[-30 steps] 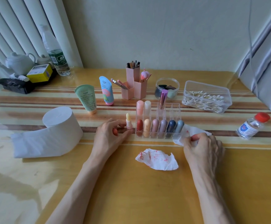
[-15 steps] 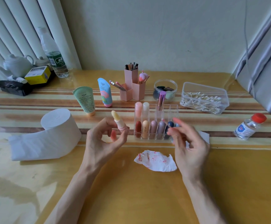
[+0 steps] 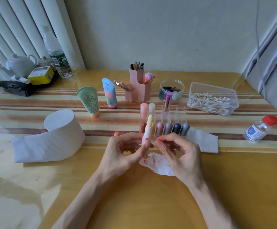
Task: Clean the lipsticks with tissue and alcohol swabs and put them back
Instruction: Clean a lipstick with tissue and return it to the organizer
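My left hand (image 3: pixel 123 154) holds an uncapped pink lipstick (image 3: pixel 148 131) with a pale yellow tip upright in front of the clear organizer (image 3: pixel 175 111). My right hand (image 3: pixel 179 156) pinches the lipstick's base with thumb and forefinger. Several capped lipsticks (image 3: pixel 168 128) stand in the organizer's front row, and a metallic pink one (image 3: pixel 167 101) stands behind. A crumpled tissue (image 3: pixel 157 164) stained red lies under my hands. A folded white tissue (image 3: pixel 202 141) lies right of the organizer. The alcohol bottle (image 3: pixel 260 129) with a red cap stands at the right.
A toilet paper roll (image 3: pixel 58 134) lies at the left. A clear box of cotton swabs (image 3: pixel 212 100) sits at the back right. Two cosmetic tubes (image 3: pixel 99 100), pink brush holders (image 3: pixel 137 86) and a jar (image 3: pixel 171 90) stand behind. A water bottle (image 3: pixel 57 58) and teapot (image 3: pixel 19 64) occupy the far left corner.
My left hand lifted the lipstick from beside the organizer and brought it in front of me. My right hand let go of the folded tissue and moved over to pinch the lipstick's base.
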The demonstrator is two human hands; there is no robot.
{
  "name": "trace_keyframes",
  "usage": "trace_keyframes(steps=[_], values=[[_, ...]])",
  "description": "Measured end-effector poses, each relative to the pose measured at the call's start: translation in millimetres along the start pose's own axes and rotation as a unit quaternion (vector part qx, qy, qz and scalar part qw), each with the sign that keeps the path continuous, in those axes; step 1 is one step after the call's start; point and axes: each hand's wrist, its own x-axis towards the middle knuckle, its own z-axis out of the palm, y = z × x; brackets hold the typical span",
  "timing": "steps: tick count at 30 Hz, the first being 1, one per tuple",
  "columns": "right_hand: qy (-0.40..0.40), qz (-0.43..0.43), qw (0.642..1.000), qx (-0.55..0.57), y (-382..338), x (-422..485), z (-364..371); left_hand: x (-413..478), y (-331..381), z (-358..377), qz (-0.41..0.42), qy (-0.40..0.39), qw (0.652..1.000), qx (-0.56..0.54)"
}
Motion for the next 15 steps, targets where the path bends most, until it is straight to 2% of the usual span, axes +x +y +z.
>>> trace_keyframes(steps=[9, 15], values=[[-0.029, -0.016, 0.999, -0.011, 3.5, -0.1, 1.1, 3.8, -7.7, -2.0, -0.006, -0.029, 0.999, -0.031], [-0.049, 0.022, 0.998, 0.024, 4.7, 0.8, -1.2, 3.4, -10.9, -1.7, -0.008, -0.059, 0.997, -0.044]])
